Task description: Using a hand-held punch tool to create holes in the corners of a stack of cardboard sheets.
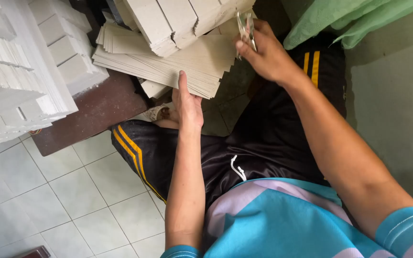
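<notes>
The left hand [187,102] lies flat and open against a stack of cardboard sheets [178,62] just above it. The right hand [264,52] grips a shiny metal tool [245,28] beside the stack.

A small home workshop for cardboard piecework is suggested: flat grey card sheets [168,62] are stacked beside piled white folded boxes [20,71] on a white tiled floor [72,191] with a low brown board [96,112]
</notes>
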